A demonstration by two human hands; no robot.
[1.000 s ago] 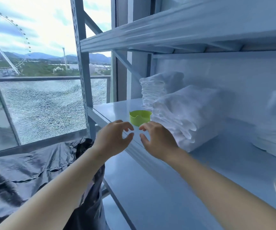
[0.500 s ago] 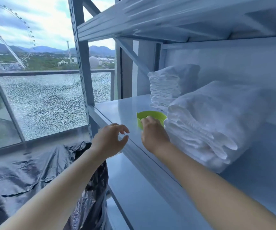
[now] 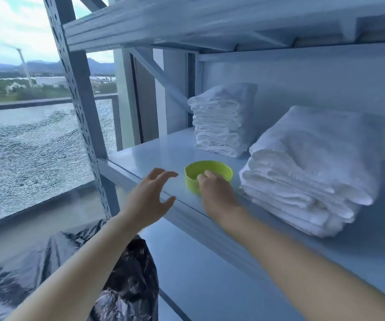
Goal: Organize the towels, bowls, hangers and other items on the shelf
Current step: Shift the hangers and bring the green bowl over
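A small lime-green bowl stands on the grey metal shelf near its front edge. My right hand grips the bowl's near rim, fingers curled over the edge into it. My left hand hovers just left of the bowl at the shelf's front lip, fingers spread and holding nothing. Right of the bowl lies a thick folded stack of white towels. Behind the bowl a smaller neat stack of white cloths sits against the back wall.
Another shelf board runs close overhead. The perforated upright post stands at the left. A black plastic bag lies below on the floor, beside a shattered glass railing panel. A lower shelf sits beneath my arms.
The view has moved closer and up. My right hand went from reaching toward the bowl to gripping its rim. My left hand stayed open beside it.
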